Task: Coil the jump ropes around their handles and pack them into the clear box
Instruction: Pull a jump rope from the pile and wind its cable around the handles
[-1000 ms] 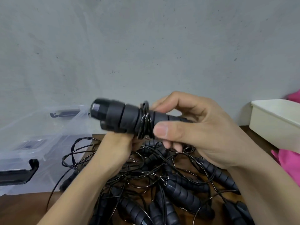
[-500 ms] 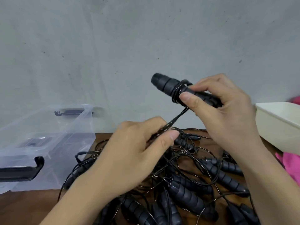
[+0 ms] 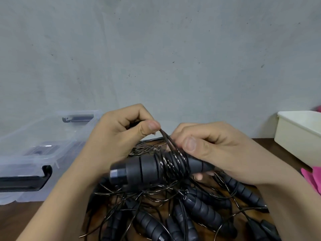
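My right hand (image 3: pixel 213 150) grips a pair of black jump rope handles (image 3: pixel 139 169) held level above the table, their ends pointing left. Several turns of thin black rope (image 3: pixel 173 162) wrap round the handles' middle. My left hand (image 3: pixel 119 136) pinches the rope's free length between thumb and fingers just above the coil, and the rope runs taut down to it. A tangled pile of black jump ropes (image 3: pixel 191 211) lies on the brown table under both hands. The clear box (image 3: pixel 34 153) stands at the left, with black latches.
A cream plastic bin (image 3: pixel 298 136) stands at the right edge, pink fabric (image 3: pixel 312 178) beside it. A grey wall rises right behind the table. The brown table (image 3: pixel 20 221) shows at the front left.
The handles have come down from high at the right to level over the pile. My left hand rose from below the handles to above the coil, and more rope turns lie on the handles.
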The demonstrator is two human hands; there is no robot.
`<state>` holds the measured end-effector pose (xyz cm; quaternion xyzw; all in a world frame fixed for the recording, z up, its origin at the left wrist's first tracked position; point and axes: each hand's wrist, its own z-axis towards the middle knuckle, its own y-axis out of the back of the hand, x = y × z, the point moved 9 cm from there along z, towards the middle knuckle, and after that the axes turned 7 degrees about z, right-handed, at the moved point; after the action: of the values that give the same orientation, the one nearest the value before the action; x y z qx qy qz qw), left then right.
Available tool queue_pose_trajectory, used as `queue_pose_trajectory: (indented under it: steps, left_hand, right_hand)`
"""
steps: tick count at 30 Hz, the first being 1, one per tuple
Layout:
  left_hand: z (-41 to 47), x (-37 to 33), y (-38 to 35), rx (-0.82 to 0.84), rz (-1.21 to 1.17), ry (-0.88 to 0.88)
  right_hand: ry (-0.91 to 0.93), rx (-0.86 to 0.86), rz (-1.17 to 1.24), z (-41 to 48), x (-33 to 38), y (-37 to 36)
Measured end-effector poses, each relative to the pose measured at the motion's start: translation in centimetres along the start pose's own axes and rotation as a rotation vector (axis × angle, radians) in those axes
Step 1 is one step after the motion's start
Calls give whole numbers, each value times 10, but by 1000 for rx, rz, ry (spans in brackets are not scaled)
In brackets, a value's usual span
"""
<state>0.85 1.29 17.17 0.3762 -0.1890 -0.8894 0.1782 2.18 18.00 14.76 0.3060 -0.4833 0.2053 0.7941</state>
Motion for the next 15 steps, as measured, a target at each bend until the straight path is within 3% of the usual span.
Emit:
queue_pose_trajectory:
  steps: [4,6,8,11,13,15]
  left_hand:
    - [2,13,-27,101,-271,130]
    - [-3,34,-34,36,-240,308]
    - [-14,56,-28,-151,-92,522]
    - [-9,33,-56,30,-112,275]
    - [-15,32,-66,120,-230,250]
    - [-12,19,-70,150,-151,168]
  right_hand:
    - [43,-45,90,-7,13,10]
    - [71,-60,154,-9,17,14]
    - [131,-80,227,-9,23,17]
    - [200,-229,282,-8,27,29]
    - [253,-338,311,-9,28,38]
    - [312,-419,301,-10,32,45]
